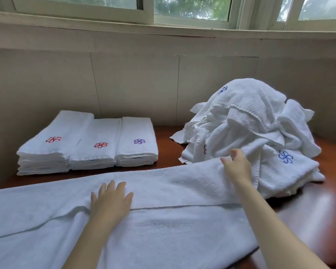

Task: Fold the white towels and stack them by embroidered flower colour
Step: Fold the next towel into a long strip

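— Where's the towel being worked on?

— The spread towel (163,230) lies right under both hands. Its long axis runs left to right across the tabletop (308,210), and a lengthwise fold line crosses just nearer than the left palm.

— And the hands?

— They are well apart. The left hand (111,202) presses flat on the middle of the cloth with its fingers straight. The right hand (238,166) reaches further out to the far hem near the towel's right end, fingers curled there and, as far as I can tell, pinching the edge.

— So which one leads the next fold?

— I'd say the right, since it is nearer the end that would be carried leftward while the left pins the cloth.

— Anything in the way?

— The unfolded heap (250,121) sits just beyond the right hand, touching that hem, so it could drag. Beyond and left of the left hand are the red-flower stack (47,152), a second red-flower stack (97,152) and the purple-flower stack (138,148), all well apart from the cloth.
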Demonstrator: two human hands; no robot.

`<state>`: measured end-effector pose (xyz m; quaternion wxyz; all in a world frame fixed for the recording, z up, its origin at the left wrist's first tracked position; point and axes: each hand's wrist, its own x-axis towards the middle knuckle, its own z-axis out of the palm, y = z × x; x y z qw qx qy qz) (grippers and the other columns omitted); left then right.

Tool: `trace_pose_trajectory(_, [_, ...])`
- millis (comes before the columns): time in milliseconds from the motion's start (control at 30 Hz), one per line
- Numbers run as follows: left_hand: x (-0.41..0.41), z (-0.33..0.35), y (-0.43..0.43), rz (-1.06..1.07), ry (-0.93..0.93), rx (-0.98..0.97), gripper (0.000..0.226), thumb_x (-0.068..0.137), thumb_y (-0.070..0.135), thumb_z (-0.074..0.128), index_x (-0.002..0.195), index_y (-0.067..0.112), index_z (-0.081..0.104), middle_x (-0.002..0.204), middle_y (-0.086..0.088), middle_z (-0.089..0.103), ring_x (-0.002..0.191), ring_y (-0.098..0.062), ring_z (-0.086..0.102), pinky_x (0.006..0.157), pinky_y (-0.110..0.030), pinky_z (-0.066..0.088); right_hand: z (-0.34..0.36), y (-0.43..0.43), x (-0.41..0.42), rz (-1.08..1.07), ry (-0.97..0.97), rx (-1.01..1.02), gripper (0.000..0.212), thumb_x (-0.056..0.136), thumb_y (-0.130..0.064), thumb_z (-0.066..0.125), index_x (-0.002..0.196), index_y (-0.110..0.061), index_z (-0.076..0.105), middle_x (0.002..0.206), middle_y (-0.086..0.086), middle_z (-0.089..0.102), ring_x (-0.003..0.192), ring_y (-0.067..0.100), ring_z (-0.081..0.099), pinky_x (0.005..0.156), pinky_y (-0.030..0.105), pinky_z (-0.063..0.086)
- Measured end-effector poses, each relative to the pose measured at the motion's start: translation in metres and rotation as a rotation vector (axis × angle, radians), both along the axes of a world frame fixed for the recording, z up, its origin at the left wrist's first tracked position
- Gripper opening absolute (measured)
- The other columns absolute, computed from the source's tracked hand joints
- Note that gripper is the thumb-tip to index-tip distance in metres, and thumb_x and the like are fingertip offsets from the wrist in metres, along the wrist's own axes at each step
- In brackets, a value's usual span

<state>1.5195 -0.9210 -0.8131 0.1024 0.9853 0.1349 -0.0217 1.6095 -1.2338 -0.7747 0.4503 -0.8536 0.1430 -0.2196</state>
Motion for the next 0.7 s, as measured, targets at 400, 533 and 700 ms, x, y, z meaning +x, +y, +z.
trace_pose_trajectory(400, [-0.034,-0.009,0.035,0.198,-0.072,0.126,0.063,0.096,0.059,0.012,0.151,0.028,0.018,0.155,-0.001,0.026,0.140,-0.021,0.026,0.112,-0.039,0.024,-0.035,-0.012,0.001,0.044,0.044,-0.536,0.057,0.084,0.007,0.043,0.136,-0.017,0.044,0.136,0.006,0.046,0.102,0.037,0.059,0.072,0.039,0.041])
trace_pose_trajectory(533, [-0.053,0.006,0.077,0.321,-0.174,-0.006,0.048,0.098,0.050,0.025,0.128,0.025,0.053,0.123,-0.002,0.059,0.109,-0.025,0.053,0.090,-0.034,0.045,-0.025,-0.006,0.007,-0.032,0.029,-0.480,0.050,0.081,0.009,0.047,0.127,-0.010,0.050,0.131,0.015,0.050,0.103,0.042,0.056,0.082,0.046,0.044])
trace_pose_trajectory(700, [-0.062,-0.007,0.109,0.396,-0.125,0.020,0.049,0.098,0.044,0.031,0.142,0.024,0.039,0.143,-0.008,0.039,0.129,-0.027,0.036,0.104,-0.039,0.036,-0.024,0.066,-0.010,-0.003,0.031,-0.769,0.052,0.077,0.004,0.056,0.127,-0.010,0.050,0.141,0.021,0.029,0.128,0.039,0.026,0.107,0.048,0.019])
